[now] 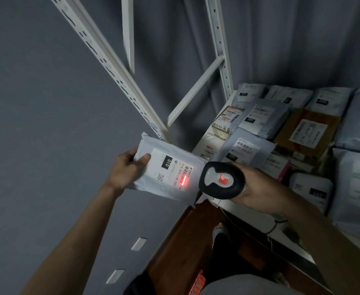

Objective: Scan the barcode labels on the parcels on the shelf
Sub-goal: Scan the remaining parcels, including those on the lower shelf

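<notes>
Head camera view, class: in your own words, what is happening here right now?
A person is scanning parcels. The left hand holds a grey mailer off the shelf, label up. The right hand grips a handheld scanner aimed at it, and a red scan line glows across the barcode on the label. More parcels, mostly grey mailers and a few cardboard boxes, lie packed on the shelf to the right.
</notes>
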